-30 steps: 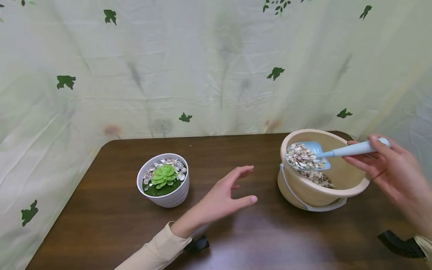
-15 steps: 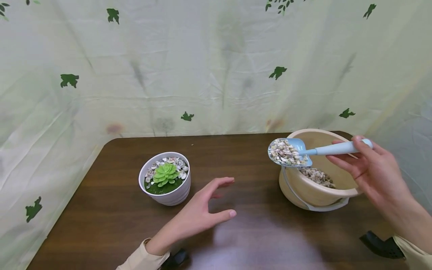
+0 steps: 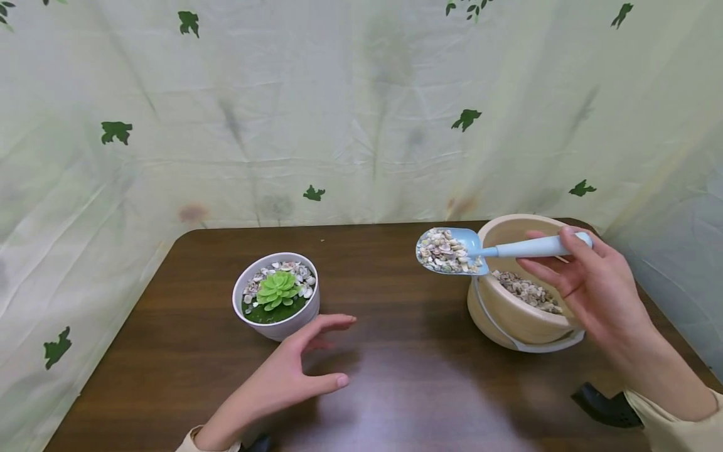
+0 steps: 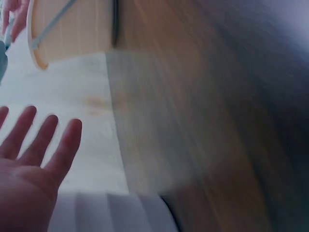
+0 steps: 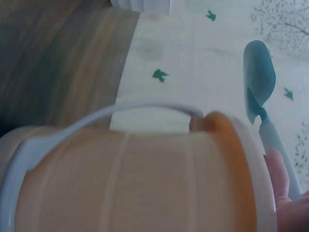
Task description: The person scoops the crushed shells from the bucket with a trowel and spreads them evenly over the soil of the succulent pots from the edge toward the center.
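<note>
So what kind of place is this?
Probably an indoor corner set up for plant crafts, though I can't tell which room. There's a brown table with a plant pot and bucket on it, and a patterned cloth hanging behind.

light blue scoop and mottled whitish shell bits right of centre; cream bucket at right; white pot and bright green succulent at left; brown wood-grain table below; pale curtain with dark green shapes above.
</note>
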Tool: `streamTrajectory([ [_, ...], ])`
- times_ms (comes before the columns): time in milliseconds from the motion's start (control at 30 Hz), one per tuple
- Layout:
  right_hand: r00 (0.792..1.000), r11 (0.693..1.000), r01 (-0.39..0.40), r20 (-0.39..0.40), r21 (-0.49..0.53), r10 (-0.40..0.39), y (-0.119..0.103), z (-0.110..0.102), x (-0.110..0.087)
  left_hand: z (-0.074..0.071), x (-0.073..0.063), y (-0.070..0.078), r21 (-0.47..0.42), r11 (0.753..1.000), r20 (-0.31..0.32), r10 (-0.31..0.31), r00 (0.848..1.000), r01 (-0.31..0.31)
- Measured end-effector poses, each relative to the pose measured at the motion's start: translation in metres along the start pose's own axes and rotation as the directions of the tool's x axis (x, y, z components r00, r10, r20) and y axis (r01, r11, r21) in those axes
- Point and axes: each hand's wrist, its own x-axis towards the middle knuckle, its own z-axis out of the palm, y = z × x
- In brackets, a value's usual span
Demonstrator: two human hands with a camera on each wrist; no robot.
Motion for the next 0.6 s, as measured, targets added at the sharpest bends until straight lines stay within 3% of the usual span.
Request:
streamTrajectory([
  [200,0.999,0.997,0.029,0.042,-0.068,-0.027,0.014,0.016,0.001,-0.02,-0.024,-0.013,-0.004,0.998,-0.023,0.07,0.997,-0.07],
  [400,0.995,0.992,0.02,0.101,-0.122,-0.008,0.029,0.033,0.003,-0.043,-0.045,-0.025,-0.047,0.986,-0.082,0.156,0.984,-0.16],
  [600,0.996,0.976,0.02,0.09,-0.217,0.0,0.045,0.047,0.006,-0.065,-0.065,-0.023,-0.078,0.984,-0.199,0.139,0.97,-0.157],
])
